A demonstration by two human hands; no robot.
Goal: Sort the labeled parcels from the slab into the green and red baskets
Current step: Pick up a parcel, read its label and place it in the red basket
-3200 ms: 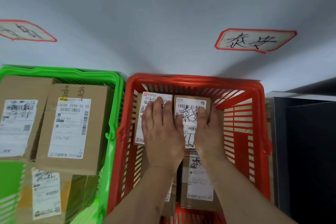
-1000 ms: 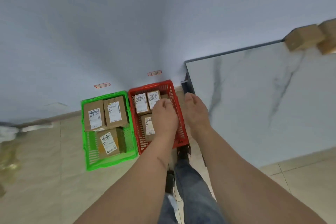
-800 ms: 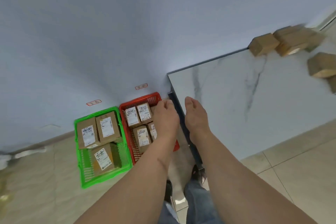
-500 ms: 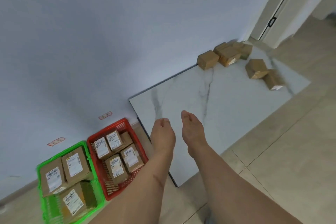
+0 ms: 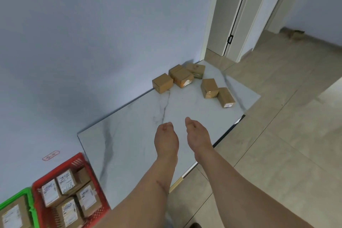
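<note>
Both hands have left the red basket (image 5: 88, 164) and now hang over the slab (image 5: 138, 135), empty. Left hand (image 5: 166, 140): fingers loosely curled, holding nothing. Right hand (image 5: 198, 135): same. Judged: returning for another parcel. Parcels on slab (image 5: 185, 77): six, far end. Red basket: five visible. Green basket (image 5: 27, 193): partly out of view.

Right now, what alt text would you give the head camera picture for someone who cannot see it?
A person's empty left hand and right hand reach out over a white marble slab, toward five brown cardboard parcels at its far end by a wall. At lower left a red basket holds labeled parcels beside a green basket.
</note>
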